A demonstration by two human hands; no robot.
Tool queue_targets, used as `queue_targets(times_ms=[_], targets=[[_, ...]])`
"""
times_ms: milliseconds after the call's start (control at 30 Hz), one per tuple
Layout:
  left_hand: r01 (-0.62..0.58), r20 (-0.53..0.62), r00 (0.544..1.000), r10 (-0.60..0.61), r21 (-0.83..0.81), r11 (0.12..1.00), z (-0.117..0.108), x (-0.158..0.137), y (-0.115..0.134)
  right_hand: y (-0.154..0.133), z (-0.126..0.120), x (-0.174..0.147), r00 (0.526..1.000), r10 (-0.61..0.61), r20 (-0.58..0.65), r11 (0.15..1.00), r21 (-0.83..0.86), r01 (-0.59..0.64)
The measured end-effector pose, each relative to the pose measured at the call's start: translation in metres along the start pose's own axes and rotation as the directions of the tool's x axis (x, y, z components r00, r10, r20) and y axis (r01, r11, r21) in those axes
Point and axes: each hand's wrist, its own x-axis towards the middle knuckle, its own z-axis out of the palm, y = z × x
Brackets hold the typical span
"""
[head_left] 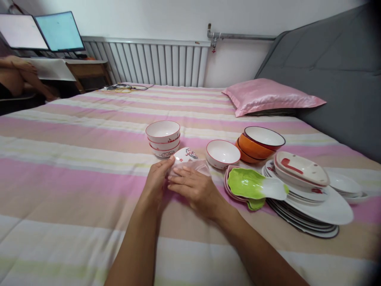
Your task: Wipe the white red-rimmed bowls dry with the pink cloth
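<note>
A small white bowl (183, 154) with a dark and red print is tilted, its outer side up, between my hands. My left hand (157, 174) grips it by the left edge. Over the bowl's near side my right hand (196, 188) presses a pale pink cloth (203, 167), which partly hides the bowl. Just behind, to the left, stands a stack of red-rimmed white bowls (163, 133). A single red-rimmed bowl (223, 153) sits upright to the right of my hands.
Orange bowls (256, 147), green leaf-shaped dishes (247, 182) and stacked plates (336, 208) lie to the right on the striped bedspread (74, 178). Farther back are a pink pillow (270, 95), cables (126, 87) and a radiator (154, 61). A person's arm (24, 67) shows at far left.
</note>
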Motion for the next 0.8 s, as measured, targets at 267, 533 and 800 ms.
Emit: queue_targets(times_ms=[267, 533, 800], targets=[[-0.074, 0.003, 0.997, 0.074, 0.008, 0.997, -0.001, 0.005, -0.003, 0.019, -0.006, -0.005, 0.96, 0.268, -0.081, 0.946, 0.212, -0.246], [-0.05, -0.061, 0.997, 0.053, 0.055, 0.997, -0.003, 0.007, -0.003, 0.028, -0.002, -0.01, 0.825, 0.561, -0.068, 0.778, 0.383, -0.498], [-0.038, -0.061, 0.997, 0.042, 0.059, 0.998, -0.003, 0.006, -0.002, 0.036, 0.006, -0.017, 0.63, 0.776, -0.029, 0.572, 0.451, -0.685]])
